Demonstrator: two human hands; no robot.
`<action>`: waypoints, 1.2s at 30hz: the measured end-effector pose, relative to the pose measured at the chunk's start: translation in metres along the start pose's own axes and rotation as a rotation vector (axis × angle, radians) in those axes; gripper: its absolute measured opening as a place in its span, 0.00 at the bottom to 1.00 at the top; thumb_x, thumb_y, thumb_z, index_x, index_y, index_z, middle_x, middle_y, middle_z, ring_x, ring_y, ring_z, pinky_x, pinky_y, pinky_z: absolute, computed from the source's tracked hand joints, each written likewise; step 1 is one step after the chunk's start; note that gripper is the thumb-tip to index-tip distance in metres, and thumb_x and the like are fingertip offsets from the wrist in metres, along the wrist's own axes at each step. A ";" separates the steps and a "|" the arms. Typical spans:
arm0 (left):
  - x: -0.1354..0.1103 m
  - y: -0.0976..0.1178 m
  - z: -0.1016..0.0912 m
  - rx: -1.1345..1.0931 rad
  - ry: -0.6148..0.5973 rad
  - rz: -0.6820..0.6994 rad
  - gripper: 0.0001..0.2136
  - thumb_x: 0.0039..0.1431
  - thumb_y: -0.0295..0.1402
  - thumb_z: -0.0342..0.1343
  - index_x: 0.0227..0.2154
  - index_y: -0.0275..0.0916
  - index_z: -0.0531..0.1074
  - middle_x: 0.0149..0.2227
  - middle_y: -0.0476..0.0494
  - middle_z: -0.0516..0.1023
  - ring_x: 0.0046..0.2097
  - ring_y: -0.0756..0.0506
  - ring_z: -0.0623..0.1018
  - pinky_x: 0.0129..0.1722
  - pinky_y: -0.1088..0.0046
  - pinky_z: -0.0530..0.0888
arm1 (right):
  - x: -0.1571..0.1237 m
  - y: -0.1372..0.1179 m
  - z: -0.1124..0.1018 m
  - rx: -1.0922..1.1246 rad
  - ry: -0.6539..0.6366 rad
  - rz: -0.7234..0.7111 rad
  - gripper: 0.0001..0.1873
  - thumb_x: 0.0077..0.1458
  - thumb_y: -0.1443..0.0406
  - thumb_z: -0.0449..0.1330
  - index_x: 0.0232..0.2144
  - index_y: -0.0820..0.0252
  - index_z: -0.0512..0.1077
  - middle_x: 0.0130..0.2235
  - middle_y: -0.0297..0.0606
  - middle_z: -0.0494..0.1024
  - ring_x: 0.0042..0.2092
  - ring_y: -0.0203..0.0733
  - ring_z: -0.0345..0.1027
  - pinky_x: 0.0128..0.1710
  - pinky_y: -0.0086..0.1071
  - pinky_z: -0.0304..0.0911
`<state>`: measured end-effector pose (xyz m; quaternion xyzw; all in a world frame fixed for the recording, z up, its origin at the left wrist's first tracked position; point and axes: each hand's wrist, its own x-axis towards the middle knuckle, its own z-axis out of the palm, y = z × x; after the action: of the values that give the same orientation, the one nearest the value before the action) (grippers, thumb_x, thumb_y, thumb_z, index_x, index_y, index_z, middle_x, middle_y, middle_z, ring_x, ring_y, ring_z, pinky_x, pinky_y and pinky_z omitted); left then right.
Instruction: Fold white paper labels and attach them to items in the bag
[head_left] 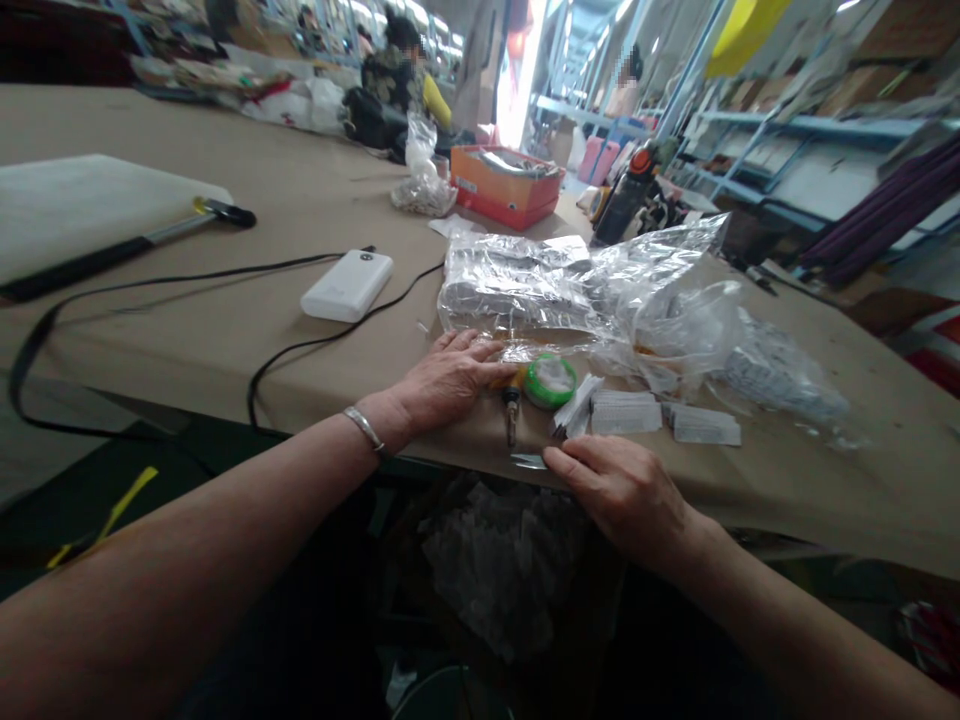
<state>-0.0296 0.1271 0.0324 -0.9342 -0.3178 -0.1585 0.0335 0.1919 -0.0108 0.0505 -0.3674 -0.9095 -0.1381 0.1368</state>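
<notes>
My left hand (450,382) lies flat near the table's front edge, fingers stretched toward a clear plastic bag (517,285). Its thumb reaches to a small tool (512,415) with a yellow part and a dark metal tip; whether they touch I cannot tell. Beside that tool sits a green ring-shaped container (551,382) with pale contents. Thumb and fingers of my right hand (626,495) are closed on a thin clear plastic strip (529,461) at the edge. Just beyond that hand are stacks of translucent strips (626,412), one leaning stack (577,405) among them.
A white power bank (348,285) with a black cable (300,350) lies to the left. Farther back stand an orange box (506,190), a bag of small parts (424,185) and a dark bottle (622,205). Below the edge is a heap of translucent pieces (506,570). A person (405,80) sits beyond.
</notes>
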 end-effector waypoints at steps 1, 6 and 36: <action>0.000 0.000 0.000 0.001 0.000 0.003 0.20 0.62 0.30 0.45 0.54 0.56 0.65 0.59 0.47 0.65 0.58 0.38 0.62 0.56 0.54 0.57 | -0.001 0.000 0.001 0.012 0.014 0.014 0.14 0.59 0.74 0.47 0.41 0.64 0.70 0.32 0.42 0.73 0.33 0.39 0.66 0.33 0.32 0.60; 0.000 -0.001 0.002 -0.011 -0.005 0.005 0.20 0.61 0.29 0.46 0.55 0.56 0.64 0.59 0.47 0.65 0.59 0.38 0.61 0.57 0.53 0.57 | -0.003 -0.003 0.006 0.054 -0.022 0.023 0.14 0.59 0.73 0.47 0.41 0.64 0.70 0.32 0.41 0.73 0.32 0.40 0.65 0.31 0.32 0.61; -0.001 -0.005 0.009 -0.039 0.002 -0.020 0.19 0.62 0.30 0.46 0.54 0.52 0.67 0.59 0.46 0.66 0.61 0.36 0.60 0.57 0.50 0.57 | -0.018 -0.050 0.090 0.732 0.422 0.503 0.11 0.59 0.70 0.49 0.42 0.58 0.68 0.34 0.38 0.75 0.35 0.38 0.71 0.35 0.30 0.68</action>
<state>-0.0311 0.1325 0.0239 -0.9312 -0.3242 -0.1660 0.0142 0.1560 -0.0257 -0.0464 -0.4675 -0.7339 0.1563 0.4674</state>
